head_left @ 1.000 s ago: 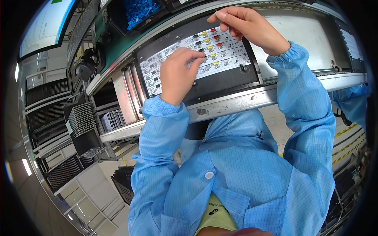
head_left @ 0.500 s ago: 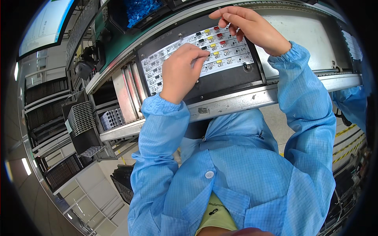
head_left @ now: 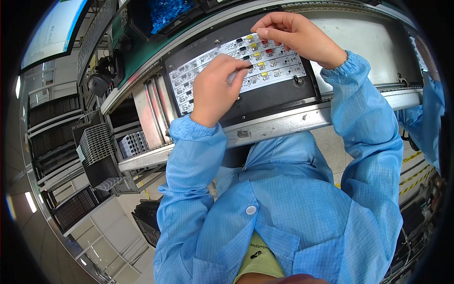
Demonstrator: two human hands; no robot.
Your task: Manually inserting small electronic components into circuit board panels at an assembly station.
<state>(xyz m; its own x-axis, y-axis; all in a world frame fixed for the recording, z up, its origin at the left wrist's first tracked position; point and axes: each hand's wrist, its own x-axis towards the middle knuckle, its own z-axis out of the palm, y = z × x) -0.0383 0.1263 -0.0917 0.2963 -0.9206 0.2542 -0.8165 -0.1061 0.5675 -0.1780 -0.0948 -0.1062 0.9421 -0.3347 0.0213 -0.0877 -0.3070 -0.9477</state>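
White circuit boards (head_left: 291, 72) lie side by side in a black carrier (head_left: 279, 90), with rows of small black, yellow and red parts standing on them. My left hand (head_left: 213, 92) is over the middle of the boards, thumb and forefinger pinched on a small black component (head_left: 249, 66) close to the board surface. My right hand (head_left: 300, 40) hovers over the far right corner of the carrier, thumb and forefinger brought together. Whatever those fingertips hold, if anything, is too small to make out. That hand hides the far end of the red parts (head_left: 268, 50).
The carrier sits on a conveyor with a metal front rail (head_left: 279, 124). Beyond it stands a black bin of blue pieces (head_left: 170, 14). Racks (head_left: 54, 111) and a monitor (head_left: 54, 31) are at left. Another person's blue sleeve (head_left: 428, 116) shows at right.
My right hand's fingertips have lowered a little and its fingers have drawn together. My left hand has shifted slightly, and a black component now shows at its fingertips. The other person's sleeve has moved.
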